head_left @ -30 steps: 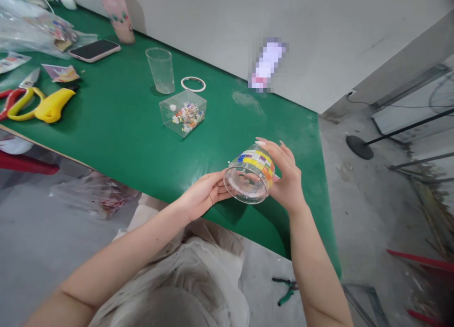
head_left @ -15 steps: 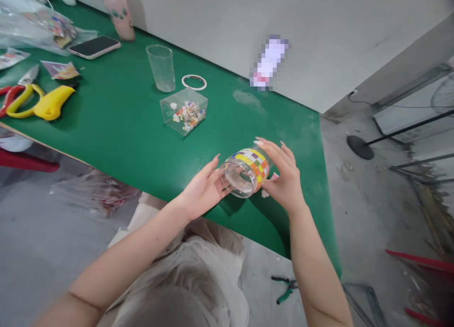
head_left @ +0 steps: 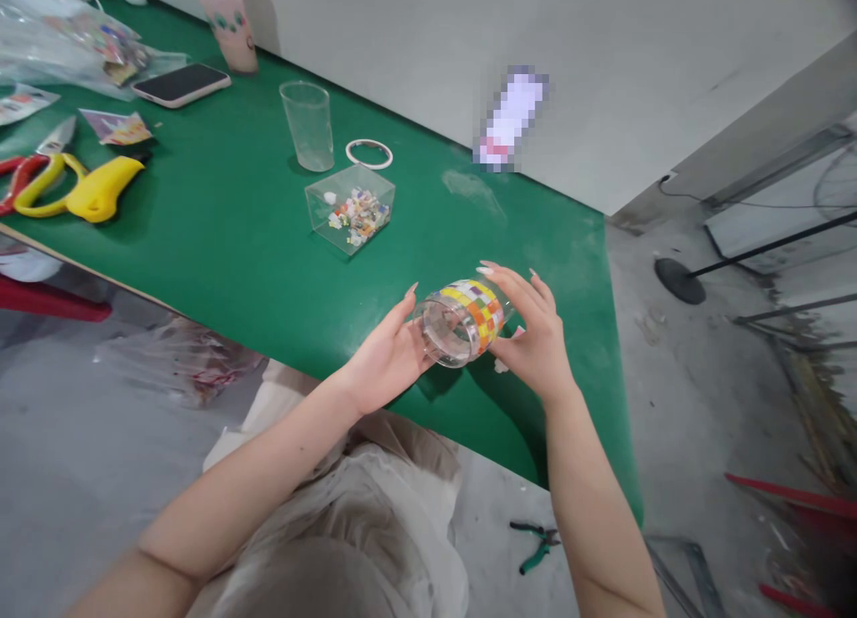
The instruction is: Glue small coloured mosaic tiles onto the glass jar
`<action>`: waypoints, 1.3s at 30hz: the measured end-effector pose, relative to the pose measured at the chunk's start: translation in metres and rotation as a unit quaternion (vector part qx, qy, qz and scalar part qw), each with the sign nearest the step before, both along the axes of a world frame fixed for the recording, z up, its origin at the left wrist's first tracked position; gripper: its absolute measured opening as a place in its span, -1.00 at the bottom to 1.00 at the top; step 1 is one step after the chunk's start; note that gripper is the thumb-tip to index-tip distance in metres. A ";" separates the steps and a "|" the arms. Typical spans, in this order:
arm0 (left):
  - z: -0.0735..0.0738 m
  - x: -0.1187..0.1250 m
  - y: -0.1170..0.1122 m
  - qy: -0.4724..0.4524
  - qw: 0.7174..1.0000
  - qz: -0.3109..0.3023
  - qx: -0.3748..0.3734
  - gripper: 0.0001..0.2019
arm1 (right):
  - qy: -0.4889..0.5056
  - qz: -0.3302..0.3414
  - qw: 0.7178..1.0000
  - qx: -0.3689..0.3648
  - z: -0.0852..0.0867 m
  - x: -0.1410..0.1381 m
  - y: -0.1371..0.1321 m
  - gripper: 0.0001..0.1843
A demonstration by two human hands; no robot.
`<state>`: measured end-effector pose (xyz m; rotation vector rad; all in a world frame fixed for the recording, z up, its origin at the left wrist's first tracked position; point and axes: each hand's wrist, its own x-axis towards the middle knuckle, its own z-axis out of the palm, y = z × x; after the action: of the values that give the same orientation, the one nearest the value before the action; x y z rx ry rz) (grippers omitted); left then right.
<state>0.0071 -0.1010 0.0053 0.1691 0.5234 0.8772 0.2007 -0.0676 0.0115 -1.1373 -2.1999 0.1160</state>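
Likely a light, slick cup [head_left: 467, 319]; hold its ends: right hand [head_left: 537, 339] pinches it, left hand [head_left: 388, 357] steadies, thumb spread, fingers part-hidden.

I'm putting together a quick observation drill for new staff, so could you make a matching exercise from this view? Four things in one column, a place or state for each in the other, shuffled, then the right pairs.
Things
1. mosaic cup
2. clear box
3. green-handled pliers
4. white ring

Places and states
A. on the floor
B. lying flat just beyond the box
C. tilted, in the grip of the right hand
D. holding small multicoloured pieces

Pairs: 1-C, 2-D, 3-A, 4-B
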 end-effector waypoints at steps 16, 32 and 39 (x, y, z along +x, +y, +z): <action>0.007 0.006 -0.004 0.033 0.998 0.016 0.049 -0.43 | 0.012 -0.006 1.000 -0.001 0.001 -0.001 0.000 -0.36; 0.003 0.007 -0.005 0.061 0.991 0.042 0.114 -0.47 | 0.017 -0.006 1.000 0.003 0.001 0.000 0.000 -0.37; -0.003 0.007 -0.004 0.088 0.983 0.030 0.159 -0.35 | 0.015 -0.007 1.000 0.007 0.001 0.000 0.000 -0.37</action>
<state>0.0138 -0.1047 0.0026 0.5289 0.5531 1.0083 0.2010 -0.0673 0.0123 -1.1354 -2.1619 0.1103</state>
